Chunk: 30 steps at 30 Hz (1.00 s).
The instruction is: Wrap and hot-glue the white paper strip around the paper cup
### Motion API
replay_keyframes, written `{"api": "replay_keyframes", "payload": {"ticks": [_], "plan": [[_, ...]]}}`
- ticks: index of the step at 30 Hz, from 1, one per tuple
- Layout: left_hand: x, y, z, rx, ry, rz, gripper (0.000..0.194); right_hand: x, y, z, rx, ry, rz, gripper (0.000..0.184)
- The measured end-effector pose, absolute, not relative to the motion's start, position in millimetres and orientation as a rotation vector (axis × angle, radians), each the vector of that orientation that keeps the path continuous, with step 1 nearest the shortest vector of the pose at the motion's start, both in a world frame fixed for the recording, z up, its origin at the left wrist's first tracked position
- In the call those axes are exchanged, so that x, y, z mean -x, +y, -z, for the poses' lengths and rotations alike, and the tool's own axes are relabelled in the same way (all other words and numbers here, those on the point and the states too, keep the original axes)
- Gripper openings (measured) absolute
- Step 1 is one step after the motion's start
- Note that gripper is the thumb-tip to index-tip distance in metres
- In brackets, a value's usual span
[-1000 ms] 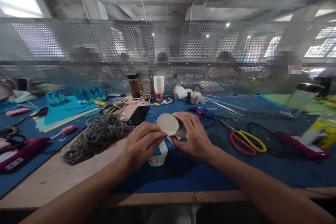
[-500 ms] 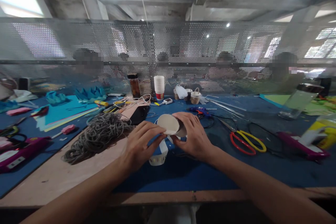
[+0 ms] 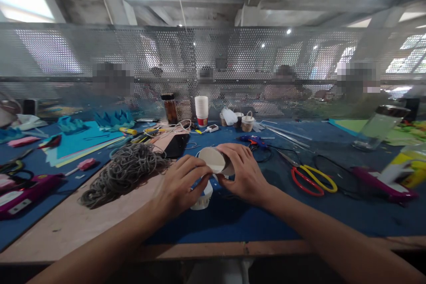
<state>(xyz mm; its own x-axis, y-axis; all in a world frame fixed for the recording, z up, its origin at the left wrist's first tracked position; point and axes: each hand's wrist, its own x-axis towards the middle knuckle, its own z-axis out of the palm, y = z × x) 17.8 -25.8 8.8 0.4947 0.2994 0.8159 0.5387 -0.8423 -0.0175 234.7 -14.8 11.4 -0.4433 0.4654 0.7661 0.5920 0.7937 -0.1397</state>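
Observation:
A paper cup (image 3: 212, 159) is tilted with its round pale inside toward me, above the blue table mat. My left hand (image 3: 184, 182) pinches the near edge of its rim between thumb and fingers. Wrapped round the right side of the cup, my right hand (image 3: 244, 171) has its thumb low and its fingers over the top. Just below the hands shows a curled white paper strip (image 3: 201, 202) with small printed marks; whether it joins the cup is hidden by my fingers. To the left of my left hand lies a tangled heap of grey cord (image 3: 123, 175).
Scissors (image 3: 313, 179) with red and yellow handles lie to the right, near a blue glue gun (image 3: 254, 140). A black phone (image 3: 177, 145), stacked paper cups (image 3: 201, 111) and a dark-lidded jar (image 3: 169, 108) are beyond. A clear bottle (image 3: 381, 128) leans at right. Perforated screen (image 3: 233, 62) behind.
The cup's mouth has tipped slightly and looks narrower. My left fingers have shifted a little along its near rim, while my right hand keeps its hold.

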Motion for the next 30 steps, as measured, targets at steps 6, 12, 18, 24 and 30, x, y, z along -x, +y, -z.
{"api": "replay_keyframes", "payload": {"ticks": [6, 12, 18, 24, 30], "plan": [[-19.1, -24.9, -8.5, 2.498, -0.762, 1.131, 0.014, -234.9, -14.0, -9.0, 0.798, -2.14, 0.162, 0.059], [-17.2, -23.9, -9.5, 2.461, -0.826, 1.402, 0.016, -233.9, -11.8, -8.3, 0.863, -2.051, 0.094, 0.057], [-15.9, -23.2, -7.8, 2.474, -0.774, 1.358, 0.02, -233.4, -12.2, -7.4, 0.85, -2.065, 0.123, 0.059], [-15.5, -21.2, -5.2, 2.496, -0.734, 1.324, 0.021, -234.1, -14.3, -10.0, 0.827, -2.093, 0.149, 0.059], [-16.1, -21.7, -5.7, 2.499, -0.748, 1.26, 0.013, -232.8, -15.6, -9.1, 0.82, -2.119, 0.141, 0.058]]}}
